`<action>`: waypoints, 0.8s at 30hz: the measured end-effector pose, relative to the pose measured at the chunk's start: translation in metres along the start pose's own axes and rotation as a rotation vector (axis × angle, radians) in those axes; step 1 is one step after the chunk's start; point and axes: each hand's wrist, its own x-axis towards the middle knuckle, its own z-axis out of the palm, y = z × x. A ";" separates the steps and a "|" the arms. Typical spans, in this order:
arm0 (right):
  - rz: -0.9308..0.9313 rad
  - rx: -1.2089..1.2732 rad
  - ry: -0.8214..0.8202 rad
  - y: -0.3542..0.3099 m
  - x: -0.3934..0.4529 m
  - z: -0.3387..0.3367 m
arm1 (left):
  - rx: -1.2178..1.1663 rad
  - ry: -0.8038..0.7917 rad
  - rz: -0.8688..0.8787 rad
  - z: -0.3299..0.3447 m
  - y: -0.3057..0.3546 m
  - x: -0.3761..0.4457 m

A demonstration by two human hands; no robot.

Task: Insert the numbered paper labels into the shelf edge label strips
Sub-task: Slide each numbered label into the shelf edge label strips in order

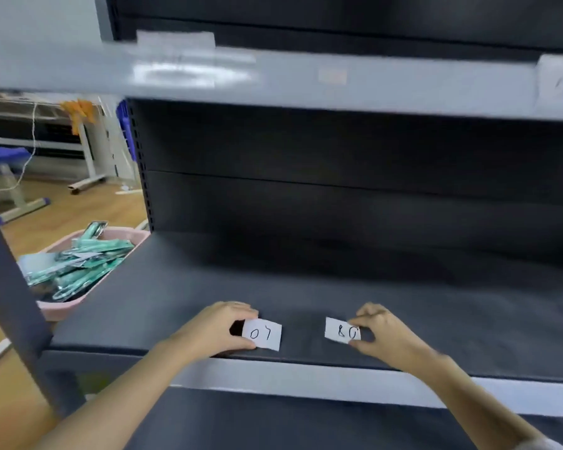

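My left hand (221, 329) pinches a white paper label marked 07 (263, 334) by its left edge, just above the dark middle shelf (306, 280). A little to the right, my right hand (379, 332) pinches a second white label with handwritten digits (340, 331) by its right edge. Both labels hover near the shelf's front, behind the grey label strip (306, 378) along its edge. The upper shelf's grey strip (306, 82) carries blurred white labels at its left (176, 43) and far right (558, 79).
A pink basket (65, 306) full of green packets sits on the floor to the left of the shelf unit. A dark upright post (10, 287) stands at the near left. Tables and a blue stool lie farther back on the wooden floor.
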 end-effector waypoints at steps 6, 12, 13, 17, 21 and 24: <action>-0.045 0.014 -0.063 0.005 0.014 0.002 | -0.078 0.025 -0.045 0.012 -0.012 0.004; 0.087 -0.032 -0.207 -0.011 0.026 -0.012 | -0.170 0.002 -0.077 0.013 -0.014 0.007; 0.099 -0.044 -0.222 -0.014 0.029 -0.013 | -0.164 0.008 -0.081 0.013 -0.015 0.008; 0.141 -0.101 -0.191 -0.022 0.032 -0.010 | -0.174 0.035 -0.066 0.014 -0.017 0.008; 0.183 -0.122 -0.125 -0.027 0.029 -0.007 | -0.180 0.021 -0.077 0.012 -0.014 0.006; 0.230 -0.091 -0.124 -0.026 0.033 -0.001 | -0.192 0.031 -0.070 0.013 -0.015 0.005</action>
